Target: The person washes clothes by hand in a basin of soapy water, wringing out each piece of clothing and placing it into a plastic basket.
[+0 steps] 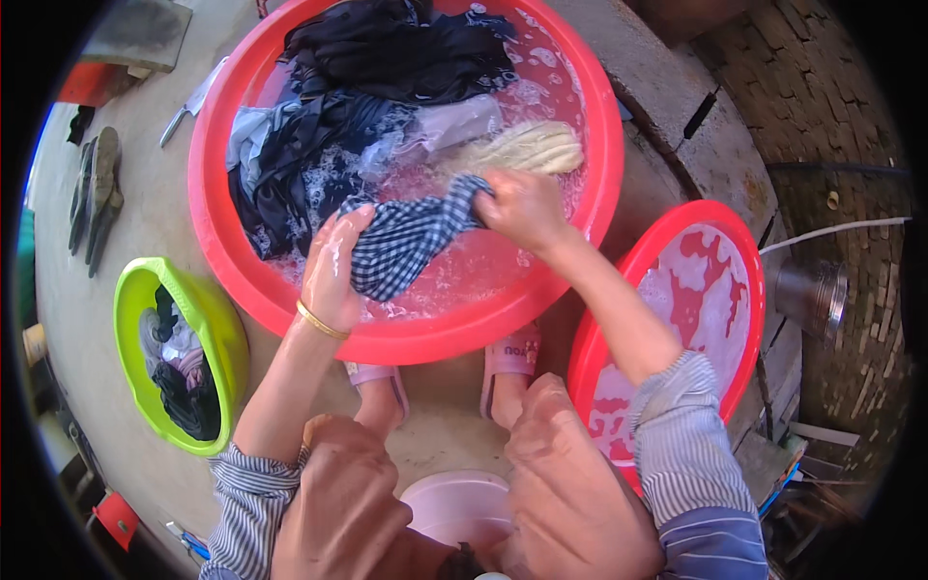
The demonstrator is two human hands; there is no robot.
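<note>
In the grip, a crumpled fabric cloth is checked dark blue and white. Beyond it are a bunched cream fabric bundle and a black fabric heap; around it, a round red plastic basin; left, a rounded lime-green plastic tub.

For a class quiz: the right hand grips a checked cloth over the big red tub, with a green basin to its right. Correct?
No: the head view shows the green basin left of the big red tub. The right hand does grip the checked cloth.
</note>
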